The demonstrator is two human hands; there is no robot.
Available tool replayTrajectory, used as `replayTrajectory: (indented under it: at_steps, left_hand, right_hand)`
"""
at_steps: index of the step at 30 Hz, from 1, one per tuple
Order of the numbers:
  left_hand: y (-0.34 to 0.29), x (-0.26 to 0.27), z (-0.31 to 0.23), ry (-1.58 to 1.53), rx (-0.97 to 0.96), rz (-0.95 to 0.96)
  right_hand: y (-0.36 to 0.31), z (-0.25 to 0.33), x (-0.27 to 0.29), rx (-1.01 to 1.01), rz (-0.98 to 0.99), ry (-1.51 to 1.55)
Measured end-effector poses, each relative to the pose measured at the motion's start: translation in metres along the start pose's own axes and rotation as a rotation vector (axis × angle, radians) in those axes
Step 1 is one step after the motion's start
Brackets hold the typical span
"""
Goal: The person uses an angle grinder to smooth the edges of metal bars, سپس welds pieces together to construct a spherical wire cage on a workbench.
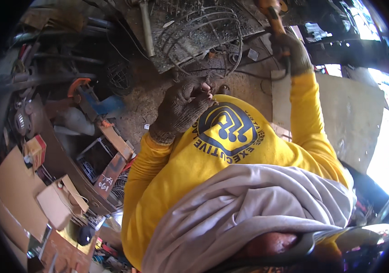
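My right hand (290, 48), in a dark knitted glove, is wrapped round the body of an orange angle grinder (274, 20) at the upper right. The tool's head runs up to the top edge of the view, and a black cord (267, 75) curves from its rear to the left. In front of my chest, my left hand (183, 102), gloved the same way with bare fingertips, is closed in a pinch. Its fingertips are beside the near end of a round wire frame (241, 41) on the metal bench. What they pinch is too small to make out.
A hammer (146, 32) lies on the bench top (167, 61), its handle toward me. To the left are a handsaw with an orange handle (78, 84), cardboard boxes (58, 204) and scrap. A pale sheet panel (340, 113) stands at the right.
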State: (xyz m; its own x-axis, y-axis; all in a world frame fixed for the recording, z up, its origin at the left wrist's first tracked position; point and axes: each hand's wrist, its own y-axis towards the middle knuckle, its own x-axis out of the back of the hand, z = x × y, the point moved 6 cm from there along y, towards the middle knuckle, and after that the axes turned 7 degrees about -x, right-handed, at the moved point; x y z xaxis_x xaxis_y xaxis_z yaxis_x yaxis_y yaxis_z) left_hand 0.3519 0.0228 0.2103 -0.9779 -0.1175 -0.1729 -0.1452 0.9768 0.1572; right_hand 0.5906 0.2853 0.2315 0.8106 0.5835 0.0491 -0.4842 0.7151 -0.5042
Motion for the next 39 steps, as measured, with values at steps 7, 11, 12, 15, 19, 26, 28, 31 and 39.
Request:
replayTrajectory:
  at_steps: [7,11,12,15,19,26,28,31,39]
  left_hand:
    - [0.045,-0.047,-0.018,-0.309,-0.095,0.204]
    - [0.055,-0.090,-0.055,-0.485,-0.286,0.332]
    - [0.046,-0.094,-0.048,-0.484,-0.293,0.352]
    - [0.005,-0.094,0.008,-0.470,0.096,0.070]
    - [-0.051,-0.090,0.034,-0.584,0.353,0.178]
    - [-0.075,-0.040,-0.007,-0.081,-0.048,0.775]
    - [-0.026,0.044,0.007,0.529,-0.414,0.657]
    - [0.057,0.125,-0.023,0.644,-0.076,-0.125]
    - [0.209,0.105,0.012,1.343,-0.045,-0.012]
  right_hand:
    - [-0.166,-0.047,-0.107,0.262,-0.381,0.054]
    - [-0.223,-0.120,-0.144,0.241,-0.865,-0.448]
    - [-0.236,-0.100,-0.168,0.494,-0.964,-0.779]
    - [-0.256,-0.120,-0.193,0.414,-0.980,-0.719]
    - [-0.265,-0.151,-0.214,0.046,-0.492,-0.007]
    - [-0.286,-0.179,-0.244,-0.165,-0.423,0.278]
    - [-0.287,-0.165,-0.245,-0.044,-0.307,0.424]
    - [-0.294,-0.169,-0.250,-0.049,-0.361,0.473]
    - [-0.304,-0.165,-0.259,-0.038,-0.465,0.600]
